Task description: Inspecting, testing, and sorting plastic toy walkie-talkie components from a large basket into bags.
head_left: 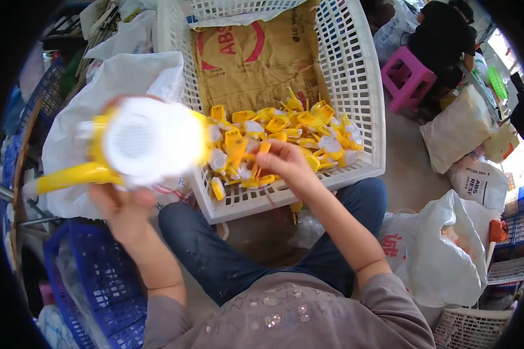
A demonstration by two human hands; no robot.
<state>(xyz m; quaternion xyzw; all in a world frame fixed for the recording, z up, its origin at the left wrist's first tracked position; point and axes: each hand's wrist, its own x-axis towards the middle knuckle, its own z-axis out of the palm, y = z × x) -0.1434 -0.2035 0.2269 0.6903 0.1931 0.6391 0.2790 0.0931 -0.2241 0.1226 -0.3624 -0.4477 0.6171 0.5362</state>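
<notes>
My left hand (124, 206) is closed around the underside of a blurred yellow-and-white plastic item (151, 139), raised left of the crate. It has a round white face with a fine grid, a yellow body and a yellow tube-like arm (75, 174) sticking out to the left. At the crate's near side, my right hand (284, 166) pinches a small yellow plastic part (263, 154). Below and around those fingers lies a heap of small yellow-and-white plastic parts (311, 119), some partly hidden by others. The heap fills the near end of a white slotted crate (364, 93).
Brown printed sacking (262, 70) lines the crate's far part. White sacks (70, 134) lie to its left, above a blue basket (108, 279). On the right stand a pink stool (407, 75), an open white bag (442, 256) and a stuffed sack (460, 128). Another person (442, 35) sits at the far right.
</notes>
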